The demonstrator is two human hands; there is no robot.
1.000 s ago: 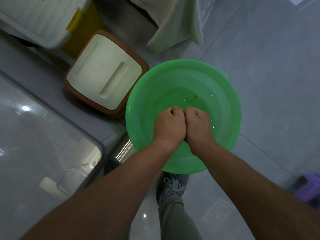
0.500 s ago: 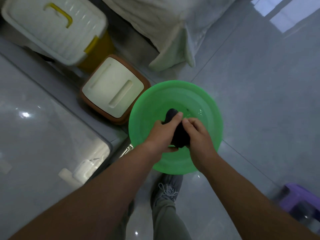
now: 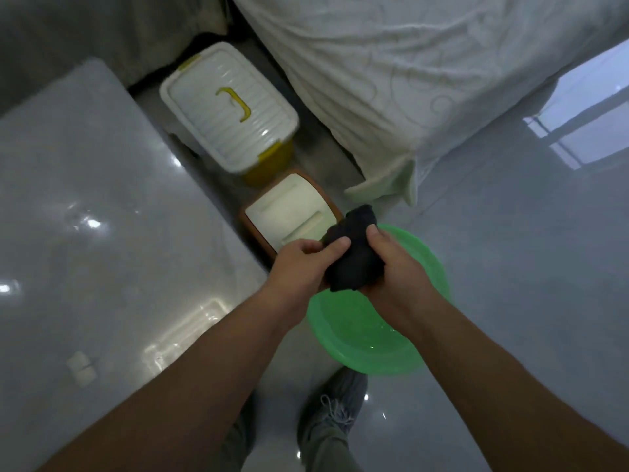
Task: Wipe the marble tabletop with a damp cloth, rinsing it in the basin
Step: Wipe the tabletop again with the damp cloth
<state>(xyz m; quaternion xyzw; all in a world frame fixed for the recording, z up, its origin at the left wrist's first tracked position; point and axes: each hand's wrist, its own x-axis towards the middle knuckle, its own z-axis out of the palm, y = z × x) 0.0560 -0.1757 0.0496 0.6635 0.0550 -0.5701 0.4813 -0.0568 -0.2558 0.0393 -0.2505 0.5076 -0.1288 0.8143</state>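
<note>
A dark bunched cloth (image 3: 354, 257) is held above the green plastic basin (image 3: 371, 349), which stands on the floor with a little water in it. My left hand (image 3: 299, 264) pinches the cloth's left side with thumb and fingers. My right hand (image 3: 394, 267) grips its right side. Both hands are well above the basin's far rim. The glossy grey marble tabletop (image 3: 102, 233) fills the left of the view, its corner close to my left forearm.
Beyond the basin, a brown box with a cream lid (image 3: 289, 216) and a white-lidded yellow storage box (image 3: 228, 110) sit on the floor. A bed with a white cover (image 3: 408, 69) lies at the back right. My shoes (image 3: 333, 407) stand on shiny floor tiles.
Both hands have lifted the cloth out of the basin, from clenched fists in the water to holding it bunched above. The view has tilted up, showing more table and bed.
</note>
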